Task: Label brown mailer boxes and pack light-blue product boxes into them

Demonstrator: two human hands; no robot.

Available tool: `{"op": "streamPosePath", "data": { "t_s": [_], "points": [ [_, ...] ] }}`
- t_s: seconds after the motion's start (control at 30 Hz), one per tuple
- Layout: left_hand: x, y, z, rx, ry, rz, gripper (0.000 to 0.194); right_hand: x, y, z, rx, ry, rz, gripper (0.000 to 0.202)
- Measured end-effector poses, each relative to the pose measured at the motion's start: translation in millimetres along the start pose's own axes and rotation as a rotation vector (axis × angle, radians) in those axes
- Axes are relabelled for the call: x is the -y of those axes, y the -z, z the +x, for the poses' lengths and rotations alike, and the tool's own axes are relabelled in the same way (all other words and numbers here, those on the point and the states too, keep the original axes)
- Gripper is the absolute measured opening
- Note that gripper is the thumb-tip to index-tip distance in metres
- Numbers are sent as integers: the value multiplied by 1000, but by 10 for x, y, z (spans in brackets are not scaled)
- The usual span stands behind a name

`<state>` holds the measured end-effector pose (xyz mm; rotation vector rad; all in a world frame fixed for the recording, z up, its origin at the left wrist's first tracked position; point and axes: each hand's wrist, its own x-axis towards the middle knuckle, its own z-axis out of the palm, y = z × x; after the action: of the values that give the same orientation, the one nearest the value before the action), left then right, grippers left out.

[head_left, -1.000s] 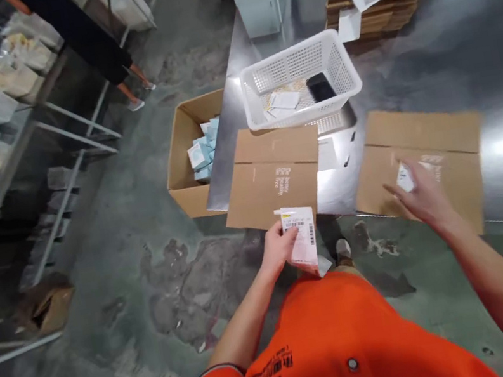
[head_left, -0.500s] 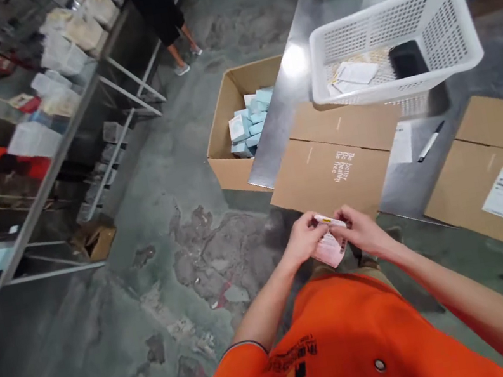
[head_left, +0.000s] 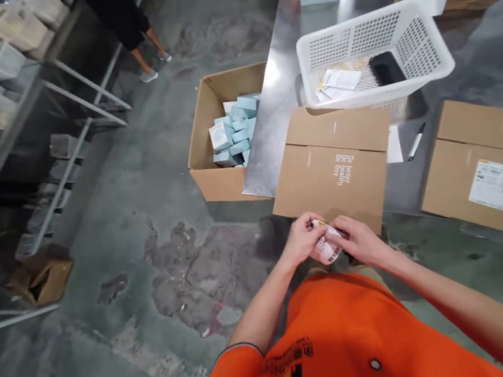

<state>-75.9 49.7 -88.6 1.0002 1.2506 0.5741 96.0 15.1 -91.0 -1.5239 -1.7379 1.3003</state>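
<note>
A printed shipping label (head_left: 328,249), white and pinkish with a yellow mark, curls between my two hands in front of my body. My left hand (head_left: 305,239) pinches its left and upper edge. On the other side, my right hand (head_left: 355,238) has its thumb and fingers closed on the label's right part. Just beyond my hands lies a flattened cardboard carton (head_left: 325,166) with white lettering, overhanging the metal table's (head_left: 271,133) near edge. Farther right, another flat carton (head_left: 453,180) bears a white label (head_left: 490,184).
A white perforated basket (head_left: 380,93) holds papers and a dark object. Beside it lie a marker pen (head_left: 416,141) and a paper slip (head_left: 393,144). An open carton (head_left: 221,180) of light-blue boxes stands on the floor. A person (head_left: 119,17) stands by the shelves at the upper left.
The label has turned and curled more between my hands, and my right fingers have shifted left over it. The view has swung, so the shelves sit farther left.
</note>
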Motion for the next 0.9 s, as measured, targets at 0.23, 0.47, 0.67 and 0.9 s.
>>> {"op": "streamPosePath", "data": {
  "t_s": [0.23,0.47,0.67,0.9],
  "points": [
    [163,70,23,-65,-8,174,22,-38,33,39,-1,-90,-64,25],
    [225,117,25,152,145,-93,26,-84,68,90,19,-1,-200,24],
    [618,181,200,49,243,-177,35,-312,614,892,-187,23,-503,26],
    [1141,596,-229,-53,312,-84,34,-525,799,1430,-266,-3,-743,67]
  ]
}}
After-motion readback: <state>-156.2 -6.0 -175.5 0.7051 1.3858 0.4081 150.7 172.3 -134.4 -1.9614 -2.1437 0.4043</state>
